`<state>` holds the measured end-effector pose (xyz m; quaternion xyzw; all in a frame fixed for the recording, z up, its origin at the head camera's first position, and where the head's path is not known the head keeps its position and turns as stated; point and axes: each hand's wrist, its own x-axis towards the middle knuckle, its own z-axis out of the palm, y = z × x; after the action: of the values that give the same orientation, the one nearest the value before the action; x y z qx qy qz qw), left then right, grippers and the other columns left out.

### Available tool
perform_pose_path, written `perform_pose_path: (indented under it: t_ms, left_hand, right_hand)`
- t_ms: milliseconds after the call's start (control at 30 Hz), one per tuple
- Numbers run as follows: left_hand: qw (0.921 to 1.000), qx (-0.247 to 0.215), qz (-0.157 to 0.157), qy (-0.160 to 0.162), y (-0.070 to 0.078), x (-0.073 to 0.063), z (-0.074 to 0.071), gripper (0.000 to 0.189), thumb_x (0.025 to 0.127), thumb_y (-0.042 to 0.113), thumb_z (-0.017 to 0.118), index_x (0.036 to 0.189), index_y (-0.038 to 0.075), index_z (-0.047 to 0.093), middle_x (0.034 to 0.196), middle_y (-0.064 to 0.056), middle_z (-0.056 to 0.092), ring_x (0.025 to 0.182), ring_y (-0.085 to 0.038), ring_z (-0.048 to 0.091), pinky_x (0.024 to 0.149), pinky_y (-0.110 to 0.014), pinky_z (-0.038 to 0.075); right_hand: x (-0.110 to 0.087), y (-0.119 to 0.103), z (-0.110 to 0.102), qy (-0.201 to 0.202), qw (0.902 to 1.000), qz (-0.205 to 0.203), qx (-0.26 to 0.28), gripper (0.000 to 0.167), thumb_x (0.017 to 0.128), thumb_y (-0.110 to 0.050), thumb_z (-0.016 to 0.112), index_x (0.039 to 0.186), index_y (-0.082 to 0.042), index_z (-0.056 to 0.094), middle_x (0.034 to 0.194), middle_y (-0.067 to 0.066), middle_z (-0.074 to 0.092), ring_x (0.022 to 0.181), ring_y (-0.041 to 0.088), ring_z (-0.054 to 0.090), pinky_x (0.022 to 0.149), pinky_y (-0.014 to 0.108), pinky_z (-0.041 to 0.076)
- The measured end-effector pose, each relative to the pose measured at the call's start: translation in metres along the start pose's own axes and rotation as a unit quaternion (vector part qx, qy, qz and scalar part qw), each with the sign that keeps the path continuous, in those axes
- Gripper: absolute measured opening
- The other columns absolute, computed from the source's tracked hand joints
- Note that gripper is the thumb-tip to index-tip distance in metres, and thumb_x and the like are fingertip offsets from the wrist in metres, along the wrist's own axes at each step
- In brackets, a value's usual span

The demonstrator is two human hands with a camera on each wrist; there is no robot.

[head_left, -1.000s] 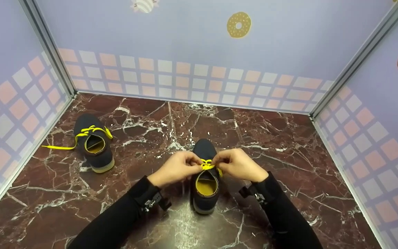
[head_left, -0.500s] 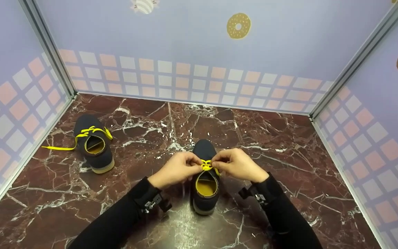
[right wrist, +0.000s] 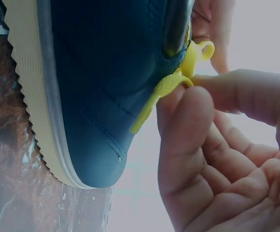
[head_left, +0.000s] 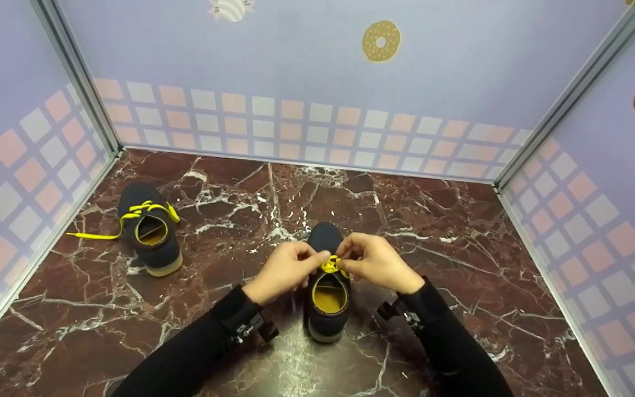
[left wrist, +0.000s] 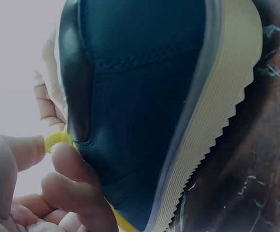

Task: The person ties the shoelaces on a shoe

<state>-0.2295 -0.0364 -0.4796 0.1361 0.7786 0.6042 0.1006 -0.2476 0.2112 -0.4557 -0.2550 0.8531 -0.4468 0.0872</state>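
A dark shoe (head_left: 326, 325) with a yellow insole stands on the floor in front of me, toe pointing away. Both hands meet over its yellow shoelace (head_left: 329, 267). My left hand (head_left: 285, 270) pinches a part of the lace (left wrist: 57, 139) between thumb and forefinger, seen in the left wrist view. From the other side, my right hand (head_left: 378, 263) has thumb and forefinger together at the lace (right wrist: 166, 87), its other fingers curled. A loose lace end hangs over the shoe's side in the right wrist view. The fingers partly cover the knot.
A second dark shoe (head_left: 155, 248) stands at the left, its yellow lace (head_left: 97, 236) trailing onto the reddish-brown marbled floor (head_left: 229, 342). Lilac panels with donut prints and pink and white squares (head_left: 290, 129) enclose the floor at the back and both sides.
The left thumb has shifted forward and right, onto the upper part of the lace. My right hand has moved slightly forward and left. Both shoes stay in place.
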Motion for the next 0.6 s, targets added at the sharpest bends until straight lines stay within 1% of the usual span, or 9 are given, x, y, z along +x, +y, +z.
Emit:
perform_pose_path:
  t_ms: [33, 133, 200, 367, 467, 600]
  left_hand:
    - [1.0000, 0.002, 0.006, -0.002, -0.0001, 0.0001, 0.0002, 0.030, 0.106, 0.033, 0.078, 0.098, 0.004, 0.077, 0.068, -0.002, 0.064, 0.050, -0.009, 0.052, 0.042, -0.022, 0.042]
    - [0.9998, 0.002, 0.015, -0.015, 0.0007, -0.0005, -0.0011, 0.022, 0.103, 0.024, 0.081, 0.103, 0.003, 0.078, 0.069, -0.001, 0.065, 0.050, -0.009, 0.053, 0.042, -0.021, 0.044]
    - [0.9997, -0.006, 0.012, -0.023, 0.0013, -0.0009, -0.0023, 0.019, 0.101, 0.020, 0.080, 0.106, 0.002, 0.078, 0.073, -0.002, 0.067, 0.051, -0.009, 0.053, 0.042, -0.021, 0.045]
    - [0.9996, -0.004, 0.010, -0.026, 0.0003, -0.0008, -0.0029, 0.018, 0.100, 0.017, 0.079, 0.108, 0.001, 0.078, 0.084, -0.004, 0.072, 0.054, -0.009, 0.056, 0.044, -0.021, 0.046]
    - [0.9996, -0.007, 0.013, -0.025, -0.0010, -0.0003, -0.0025, 0.017, 0.100, 0.016, 0.079, 0.108, 0.001, 0.078, 0.080, -0.004, 0.071, 0.054, -0.009, 0.055, 0.043, -0.021, 0.045]
    - [0.9993, -0.024, 0.015, -0.025, -0.0022, 0.0001, -0.0026, 0.017, 0.099, 0.015, 0.079, 0.108, 0.000, 0.079, 0.073, -0.003, 0.067, 0.052, -0.008, 0.053, 0.043, -0.020, 0.043]
  right_hand:
    - [-0.0002, -0.0002, 0.0000, 0.000, 1.0000, -0.001, -0.004, 0.010, 0.099, -0.004, 0.078, 0.109, -0.006, 0.076, 0.088, 0.000, 0.076, 0.066, 0.026, 0.071, 0.055, 0.028, 0.059]
    - [-0.0006, -0.0007, 0.0003, -0.001, 0.9999, -0.008, -0.014, 0.007, 0.100, -0.006, 0.079, 0.105, -0.010, 0.078, 0.087, -0.002, 0.076, 0.064, 0.015, 0.068, 0.054, 0.026, 0.057]
    - [-0.0004, -0.0012, 0.0008, 0.003, 0.9996, -0.019, -0.021, 0.007, 0.099, -0.006, 0.080, 0.104, -0.011, 0.080, 0.087, -0.003, 0.077, 0.067, 0.012, 0.068, 0.057, 0.025, 0.058]
    - [-0.0003, -0.0028, 0.0026, 0.015, 0.9981, -0.051, -0.031, 0.009, 0.098, -0.003, 0.081, 0.102, -0.011, 0.084, 0.092, -0.001, 0.080, 0.078, 0.011, 0.072, 0.070, 0.024, 0.061]
    - [-0.0004, -0.0032, 0.0038, 0.018, 0.9969, -0.071, -0.028, 0.010, 0.098, -0.001, 0.080, 0.103, -0.009, 0.085, 0.095, 0.001, 0.081, 0.080, 0.011, 0.073, 0.072, 0.024, 0.062]
    - [-0.0003, -0.0022, 0.0052, 0.022, 0.9934, -0.107, -0.034, 0.013, 0.098, 0.002, 0.079, 0.105, -0.007, 0.085, 0.098, 0.004, 0.081, 0.081, 0.013, 0.073, 0.073, 0.025, 0.062]
